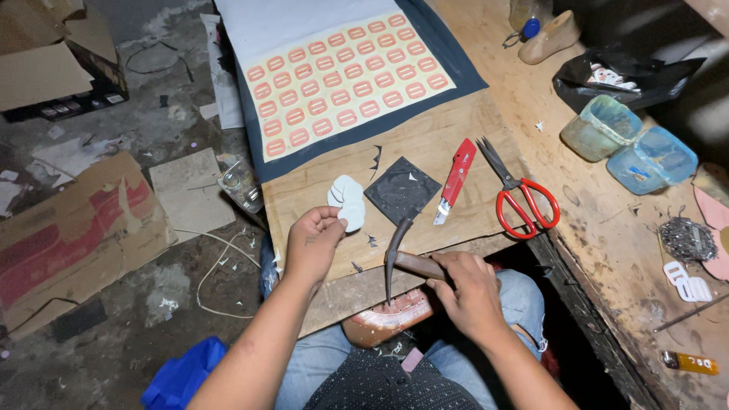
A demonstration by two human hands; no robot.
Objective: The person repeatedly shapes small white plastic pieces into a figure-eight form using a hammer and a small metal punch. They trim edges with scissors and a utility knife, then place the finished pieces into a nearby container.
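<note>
Just left of centre frame, the left hand [313, 241] pinches thin white cut-out pieces [348, 200]; they look light and bendy, best held by the edges. The right hand [467, 292], lower centre, grips a wooden-handled hammer [398, 257] with a curved dark head, probably heavy and stiff. Red scissors [524, 203] and a red utility knife [456, 179] lie right of centre on the worn wooden bench [607, 228].

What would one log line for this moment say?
left hand: holds white cutouts | right hand: grips hammer over shoe | nearby: red scissors, red knife
</note>
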